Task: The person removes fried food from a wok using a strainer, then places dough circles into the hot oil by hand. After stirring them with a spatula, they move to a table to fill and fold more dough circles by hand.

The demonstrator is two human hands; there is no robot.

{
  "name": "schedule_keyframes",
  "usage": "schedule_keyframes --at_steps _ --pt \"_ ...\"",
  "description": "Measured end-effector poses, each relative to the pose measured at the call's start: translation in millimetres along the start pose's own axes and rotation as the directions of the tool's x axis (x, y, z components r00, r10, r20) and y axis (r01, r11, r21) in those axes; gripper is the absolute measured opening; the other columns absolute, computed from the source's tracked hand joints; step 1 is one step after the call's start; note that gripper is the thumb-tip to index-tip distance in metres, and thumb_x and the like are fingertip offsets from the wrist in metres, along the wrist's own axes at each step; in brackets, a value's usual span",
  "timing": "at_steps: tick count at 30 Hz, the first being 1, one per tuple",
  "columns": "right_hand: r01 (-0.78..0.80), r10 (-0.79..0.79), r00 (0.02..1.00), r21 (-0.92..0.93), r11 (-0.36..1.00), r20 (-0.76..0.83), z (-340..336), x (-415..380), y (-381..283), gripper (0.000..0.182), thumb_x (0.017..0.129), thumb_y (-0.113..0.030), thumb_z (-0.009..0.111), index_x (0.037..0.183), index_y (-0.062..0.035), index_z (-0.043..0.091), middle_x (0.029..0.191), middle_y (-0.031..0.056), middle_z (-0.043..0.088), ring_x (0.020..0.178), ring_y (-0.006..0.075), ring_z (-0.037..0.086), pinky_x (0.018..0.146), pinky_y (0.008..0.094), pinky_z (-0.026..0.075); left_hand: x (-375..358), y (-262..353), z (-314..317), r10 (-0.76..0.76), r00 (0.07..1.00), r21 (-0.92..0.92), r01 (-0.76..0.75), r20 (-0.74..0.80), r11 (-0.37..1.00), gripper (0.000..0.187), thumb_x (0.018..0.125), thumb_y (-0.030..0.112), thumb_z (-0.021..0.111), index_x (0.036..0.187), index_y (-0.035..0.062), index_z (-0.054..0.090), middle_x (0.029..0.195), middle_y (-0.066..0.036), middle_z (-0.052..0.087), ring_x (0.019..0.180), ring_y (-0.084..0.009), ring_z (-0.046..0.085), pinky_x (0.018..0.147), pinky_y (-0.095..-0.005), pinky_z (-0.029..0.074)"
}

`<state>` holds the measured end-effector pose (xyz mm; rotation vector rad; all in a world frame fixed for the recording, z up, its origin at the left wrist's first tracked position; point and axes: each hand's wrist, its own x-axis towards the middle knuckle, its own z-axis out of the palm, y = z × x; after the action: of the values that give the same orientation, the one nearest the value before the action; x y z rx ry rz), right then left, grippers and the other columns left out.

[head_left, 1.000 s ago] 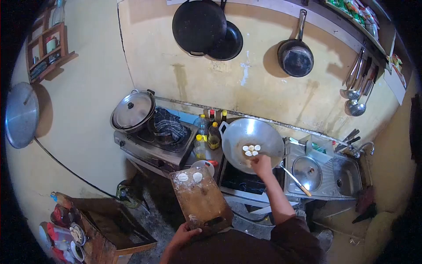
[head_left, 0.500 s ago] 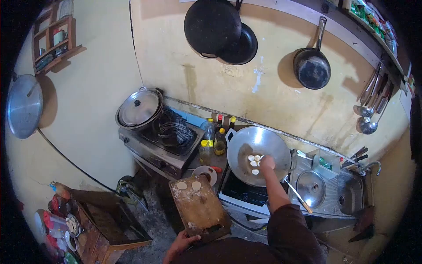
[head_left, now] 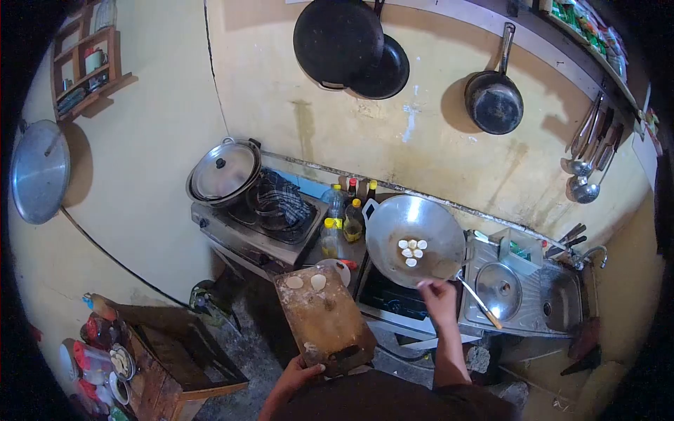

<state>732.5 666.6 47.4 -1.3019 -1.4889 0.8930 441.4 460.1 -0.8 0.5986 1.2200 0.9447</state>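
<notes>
Left hand (head_left: 296,375) clasped the board (head_left: 328,319) at its near end, beside the slot, with the thumb uppermost; this grip presumably kept the far end clear of the fingers, where two pale discs (head_left: 318,282) lay side by side. The right hand (head_left: 442,302) hovered just off the near rim of the wok (head_left: 386,228), fingertips drawn together; whether anything lay between them could not be told. The wok stood on a black hob (head_left: 393,300), close to the board, an arrangement that probably shortened the reach from one to the other. Several white rounds (head_left: 422,245) were clustered low in its hollow. A handle (head_left: 484,306) sloped from the wok's right side toward the sink (head_left: 554,295). Upright bottles (head_left: 353,224) filled the gap before the left stove (head_left: 242,236), which bore a lidded pot (head_left: 225,172) and a dark cloth (head_left: 286,200). Pans (head_left: 337,43) hung above, seemingly to spare the worktop.
</notes>
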Motion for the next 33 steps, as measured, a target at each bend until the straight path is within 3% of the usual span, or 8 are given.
schedule_keyframes --at_steps 3,7,9,14,22,29,31,33 --pt "0.026 -0.001 0.939 -0.068 0.997 0.345 29 -25 -15 0.013 0.078 -0.008 0.063 0.088 -0.0019 0.066 0.077 0.0034 0.064 0.069 0.0061 0.054 0.063 0.0231 0.044 -7 7 -4 -0.014 0.999 0.02 0.014 0.034 1.0 0.037 0.078 0.013 0.064 0.112 0.0009 0.053 0.103 -0.005 0.061 0.095 -0.0133 0.056 0.085 -0.0279 0.042" --pt "0.187 -0.077 0.875 -0.187 0.964 0.478 69 -49 -37 0.022 0.073 -0.017 0.065 0.091 -0.0043 0.065 0.077 0.0114 0.063 0.066 0.021 0.059 0.065 0.0302 0.047 -27 30 -1 -0.008 0.997 0.155 -0.004 0.075 0.988 0.038 0.077 0.013 0.065 0.111 0.0007 0.052 0.102 -0.005 0.061 0.095 -0.0131 0.055 0.086 -0.0286 0.042" --pt "0.408 -0.199 0.813 -0.29 0.866 0.548 86 -51 -41 0.031 0.072 -0.018 0.066 0.1 -0.0035 0.062 0.092 0.0175 0.059 0.086 0.0297 0.056 0.078 0.0354 0.045 -29 22 -8 -0.091 0.992 0.115 0.081 0.085 0.99 0.039 0.077 0.013 0.065 0.112 -0.0001 0.051 0.105 -0.006 0.06 0.097 -0.0131 0.054 0.087 -0.0289 0.041" --pt "0.471 -0.36 0.875 -0.397 0.787 0.324 132 -40 -46 0.044 0.073 -0.018 0.063 0.113 -0.0018 0.052 0.108 0.0202 0.05 0.098 0.0355 0.049 0.085 0.0392 0.041 -32 4 -19 0.021 0.976 0.144 -0.053 0.218 0.988 0.039 0.078 0.013 0.065 0.112 0.0 0.051 0.105 -0.006 0.06 0.095 -0.0136 0.055 0.086 -0.0288 0.042" --pt "0.459 -0.438 0.886 -0.401 0.793 0.151 153 -41 -58 0.023 0.067 -0.009 0.063 0.087 0.0027 0.058 0.095 0.0181 0.054 0.089 0.0367 0.051 0.08 0.0405 0.044 -48 12 -22 -0.045 0.976 0.209 -0.001 0.212 0.978 0.04 0.078 0.012 0.066 0.113 0.0002 0.051 0.104 -0.004 0.06 0.093 -0.0113 0.055 0.083 -0.0274 0.043" --pt "0.289 -0.246 0.95 -0.24 0.927 0.193 144 -18 -60 0.018 0.067 -0.012 0.063 0.08 0.0006 0.059 0.078 0.0179 0.058 0.078 0.035 0.056 0.073 0.0406 0.046 -45 11 -18 0.015 0.964 0.217 -0.076 0.267 0.973 0.041 0.078 0.012 0.066 0.113 -0.0002 0.05 0.105 -0.004 0.059 0.094 -0.0118 0.055 0.084 -0.0276 0.043" --pt "0.202 -0.095 0.936 -0.295 0.934 0.34 138 -12 -63 0.016 0.069 -0.013 0.061 0.079 -0.0002 0.059 0.074 0.0184 0.059 0.074 0.0338 0.057 0.07 0.0406 0.046 -44 15 -14 0.05 0.96 0.21 -0.111 0.275 0.971 0.041 0.078 0.012 0.066 0.114 -0.0004 0.05 0.105 -0.004 0.059 0.094 -0.0123 0.055 0.084 -0.0275 0.043" --pt "0.347 -0.25 0.917 -0.314 0.884 0.309 139 -5 -48 0.017 0.07 -0.014 0.062 0.079 -0.0004 0.059 0.071 0.0166 0.058 0.069 0.0314 0.057 0.065 0.0386 0.046 -49 36 -3 -0.094 0.972 0.334 0.017 0.213 0.942 0.042 0.078 0.012 0.066 0.115 -0.0008 0.049 0.106 -0.005 0.059 0.095 -0.0137 0.055 0.085 -0.0283 0.042"
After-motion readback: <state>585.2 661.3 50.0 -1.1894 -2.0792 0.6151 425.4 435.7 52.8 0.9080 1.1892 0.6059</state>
